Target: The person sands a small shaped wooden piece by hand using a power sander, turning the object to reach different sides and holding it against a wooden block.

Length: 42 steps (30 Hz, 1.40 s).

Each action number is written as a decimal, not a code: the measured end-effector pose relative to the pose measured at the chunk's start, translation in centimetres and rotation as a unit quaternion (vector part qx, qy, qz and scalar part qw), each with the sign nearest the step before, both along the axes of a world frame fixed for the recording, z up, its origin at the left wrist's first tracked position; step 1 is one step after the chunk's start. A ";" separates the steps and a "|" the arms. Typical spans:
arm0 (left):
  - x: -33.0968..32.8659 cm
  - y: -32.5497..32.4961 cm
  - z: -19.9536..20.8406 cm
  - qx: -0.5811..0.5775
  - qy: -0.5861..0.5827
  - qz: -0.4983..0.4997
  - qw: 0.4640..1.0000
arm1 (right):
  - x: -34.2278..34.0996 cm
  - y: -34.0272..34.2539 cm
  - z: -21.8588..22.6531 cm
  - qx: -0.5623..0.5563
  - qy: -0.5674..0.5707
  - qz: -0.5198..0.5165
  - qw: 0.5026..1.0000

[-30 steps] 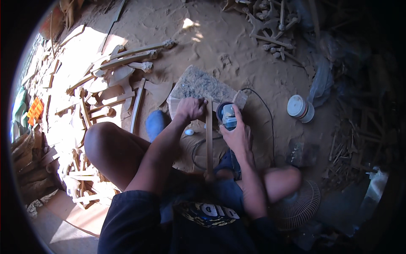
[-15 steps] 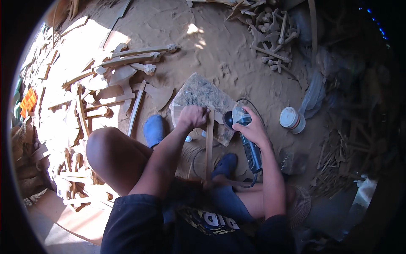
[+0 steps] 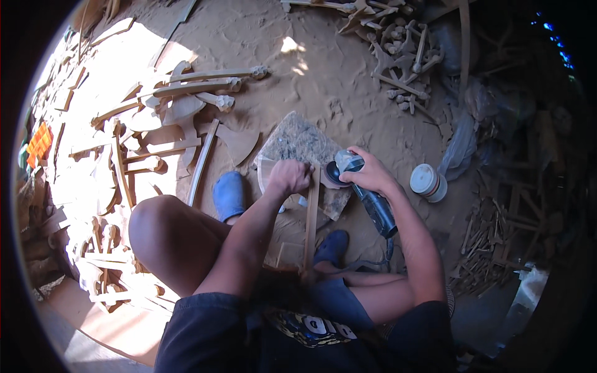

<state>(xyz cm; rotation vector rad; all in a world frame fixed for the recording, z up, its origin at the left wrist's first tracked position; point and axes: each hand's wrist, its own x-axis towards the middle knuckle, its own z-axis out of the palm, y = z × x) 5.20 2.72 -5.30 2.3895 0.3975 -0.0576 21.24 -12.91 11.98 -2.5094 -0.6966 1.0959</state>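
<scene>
My left hand [image 3: 290,176] is closed on the head of a wooden axe-shaped piece [image 3: 311,217], pressing it against a rough stone block [image 3: 297,138] on the ground. The pale blade part pokes out left of my fist, and the long flat handle runs back toward my lap. In my right hand [image 3: 371,171] is an angle grinder [image 3: 378,212], gripped round its head end. Its dark round disc [image 3: 334,174] is up against the right end of the wooden head; whether they touch, I cannot tell. The grinder's body slants back to the right.
Several carved wooden handles and axe-shaped pieces [image 3: 199,87] lie at the left. More carved pieces [image 3: 404,62] are heaped at the far right. A white-lidded tub [image 3: 428,183] stands right of the grinder. Blue clogs [image 3: 229,194] are on my feet. The grinder's cord [image 3: 388,252] trails near my leg.
The grinder has tilted, its rear end swinging right, and its disc has come closer to the wooden head. My left hand keeps its hold. The whole view has shifted slightly.
</scene>
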 end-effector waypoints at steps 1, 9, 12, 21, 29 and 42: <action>0.1 -0.1 0.0 0.001 0.002 -0.001 1.000 | 0.2 -0.1 -0.1 0.000 -0.002 -0.001 1.000; 0.3 -0.4 0.0 -0.002 0.010 -0.006 1.000 | 0.5 0.6 -0.5 -0.006 -0.019 0.021 1.000; 0.3 0.0 0.0 -0.007 0.010 -0.007 1.000 | 0.5 0.6 -0.8 -0.007 -0.018 0.021 1.000; 0.8 -0.4 1.0 -0.002 0.038 -0.031 0.999 | 2.2 -3.6 -3.0 0.006 0.020 -0.044 0.999; 0.5 0.1 0.3 0.011 0.029 -0.026 0.999 | -0.1 -7.4 -0.5 0.002 0.082 -0.158 0.984; 0.7 -0.9 1.1 0.002 0.027 -0.021 0.999 | -9.8 -12.7 -1.4 0.234 -0.187 -0.088 0.950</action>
